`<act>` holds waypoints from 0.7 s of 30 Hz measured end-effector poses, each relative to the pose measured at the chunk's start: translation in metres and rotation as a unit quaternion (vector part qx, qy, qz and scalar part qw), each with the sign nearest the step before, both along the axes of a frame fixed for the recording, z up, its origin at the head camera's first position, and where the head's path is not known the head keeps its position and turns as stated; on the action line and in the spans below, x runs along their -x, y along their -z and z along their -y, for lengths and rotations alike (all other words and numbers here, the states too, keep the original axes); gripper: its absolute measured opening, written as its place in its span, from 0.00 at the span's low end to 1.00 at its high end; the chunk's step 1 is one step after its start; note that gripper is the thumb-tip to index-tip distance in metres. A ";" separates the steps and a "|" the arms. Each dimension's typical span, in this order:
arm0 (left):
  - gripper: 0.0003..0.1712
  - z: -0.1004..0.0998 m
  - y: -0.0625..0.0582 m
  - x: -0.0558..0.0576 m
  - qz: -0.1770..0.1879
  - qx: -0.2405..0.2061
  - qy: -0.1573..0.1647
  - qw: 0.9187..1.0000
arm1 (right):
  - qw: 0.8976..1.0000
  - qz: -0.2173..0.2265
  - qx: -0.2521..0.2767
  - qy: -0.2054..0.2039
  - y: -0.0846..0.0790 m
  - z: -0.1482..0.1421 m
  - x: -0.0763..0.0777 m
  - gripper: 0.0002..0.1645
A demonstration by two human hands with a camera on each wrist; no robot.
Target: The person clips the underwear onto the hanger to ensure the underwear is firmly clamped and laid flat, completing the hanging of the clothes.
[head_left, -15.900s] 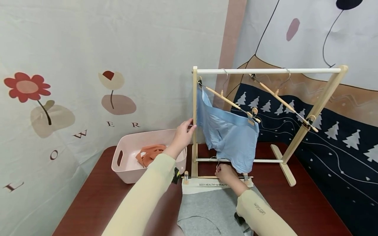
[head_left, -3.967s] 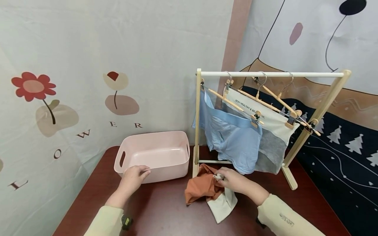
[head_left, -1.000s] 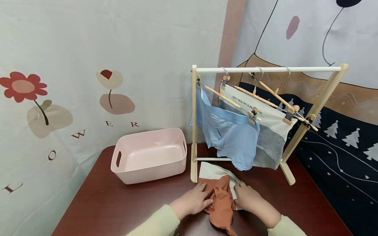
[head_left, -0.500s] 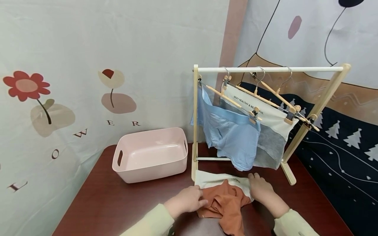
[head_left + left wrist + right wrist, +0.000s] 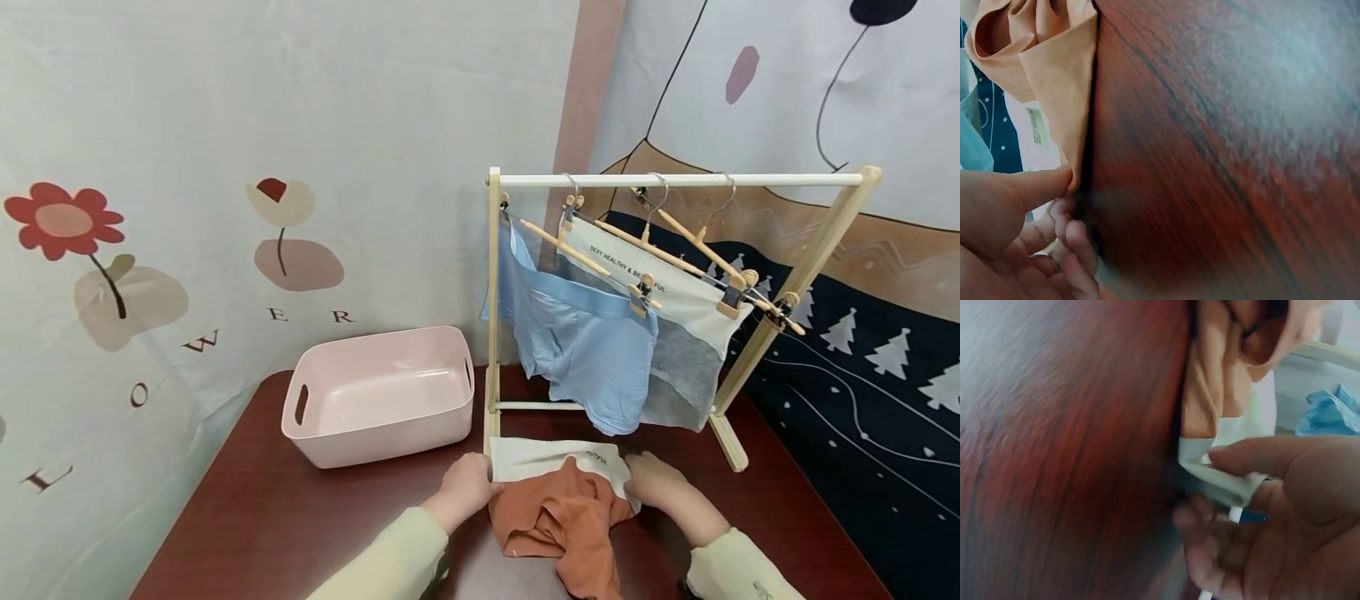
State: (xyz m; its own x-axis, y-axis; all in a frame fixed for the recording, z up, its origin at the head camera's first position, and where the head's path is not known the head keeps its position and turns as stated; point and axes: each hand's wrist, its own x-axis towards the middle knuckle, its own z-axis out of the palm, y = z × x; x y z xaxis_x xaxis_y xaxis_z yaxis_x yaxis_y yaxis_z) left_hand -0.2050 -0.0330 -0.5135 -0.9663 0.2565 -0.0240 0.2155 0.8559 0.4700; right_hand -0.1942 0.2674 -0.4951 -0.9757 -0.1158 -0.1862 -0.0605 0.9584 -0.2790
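While the orange garment (image 5: pixel 558 510) lies rumpled, your left hand (image 5: pixel 465 487) and right hand (image 5: pixel 662 487) pinch opposite sides by the pale waistband (image 5: pixel 532 458), likely to straighten it.

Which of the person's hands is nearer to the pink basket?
The left hand: it is near the front right corner of the pink basket, not touching it, gripping the left edge of the orange garment. The right hand is farther off, at the garment's right end.

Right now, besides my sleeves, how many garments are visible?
3: the orange garment on the table, between your left hand and right hand; the blue shorts on the rack; and the grey garment, partly hidden behind them. More may be hidden.
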 end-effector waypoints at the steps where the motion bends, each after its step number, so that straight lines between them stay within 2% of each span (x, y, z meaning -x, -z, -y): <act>1: 0.15 0.001 0.000 0.000 -0.002 -0.014 0.008 1.000 | 1.000 -0.006 0.022 -0.006 0.001 -0.001 0.001 0.16; 3: 0.11 0.002 -0.001 0.001 0.003 -0.063 0.014 0.998 | 0.997 -0.015 0.075 -0.006 0.003 -0.003 0.004 0.15; 4: 0.07 0.002 -0.002 0.001 0.016 -0.105 0.009 0.994 | 0.994 -0.010 0.113 0.004 0.003 -0.004 0.005 0.16; 5: 0.05 0.002 -0.003 0.001 0.035 -0.155 0.000 0.987 | 0.987 0.002 0.157 0.020 0.004 -0.006 0.006 0.16; 6: 0.07 0.003 -0.003 0.001 0.057 -0.207 -0.013 0.977 | 0.978 0.019 0.206 0.034 0.004 -0.008 0.007 0.17; 7: 0.10 0.004 -0.004 0.002 0.080 -0.258 -0.030 0.962 | 0.963 0.042 0.261 0.049 0.005 -0.010 0.008 0.20; 8: 0.11 0.005 -0.004 0.002 0.103 -0.305 -0.050 0.945 | 0.944 0.066 0.317 0.065 0.006 -0.011 0.008 0.22; 11: 0.09 0.008 -0.004 0.003 0.152 -0.416 -0.091 0.892 | 0.872 0.136 0.457 0.109 0.008 -0.016 0.011 0.27; 12: 0.09 0.010 -0.003 0.004 0.160 -0.440 -0.097 0.878 | 0.850 0.150 0.489 0.122 0.010 -0.017 0.013 0.28; 13: 0.09 0.011 -0.003 0.004 0.161 -0.454 -0.101 0.870 | 0.833 0.157 0.513 0.135 0.011 -0.019 0.015 0.29; 14: 0.10 0.012 -0.002 0.004 0.158 -0.463 -0.104 0.866 | 0.820 0.159 0.529 0.148 0.012 -0.020 0.016 0.30; 15: 0.11 0.014 -0.001 0.004 0.152 -0.464 -0.108 0.866 | 0.811 0.158 0.540 0.158 0.012 -0.021 0.018 0.31; 16: 0.12 0.015 0.000 0.004 0.143 -0.461 -0.111 0.869 | 0.806 0.154 0.547 0.168 0.013 -0.021 0.019 0.32; 17: 0.13 0.016 0.001 0.004 0.129 -0.451 -0.114 0.876 | 0.807 0.149 0.543 0.178 0.013 -0.022 0.021 0.33; 18: 0.12 0.017 0.003 0.004 0.107 -0.431 -0.115 0.889 | 0.815 0.140 0.529 0.189 0.014 -0.022 0.023 0.34; 19: 0.11 0.017 0.004 0.004 0.079 -0.407 -0.114 0.903 | 0.829 0.130 0.510 0.190 0.013 -0.022 0.024 0.36; 21: 0.07 0.018 0.006 0.005 0.035 -0.360 -0.115 0.925 | 0.856 0.103 0.473 0.182 0.013 -0.021 0.028 0.40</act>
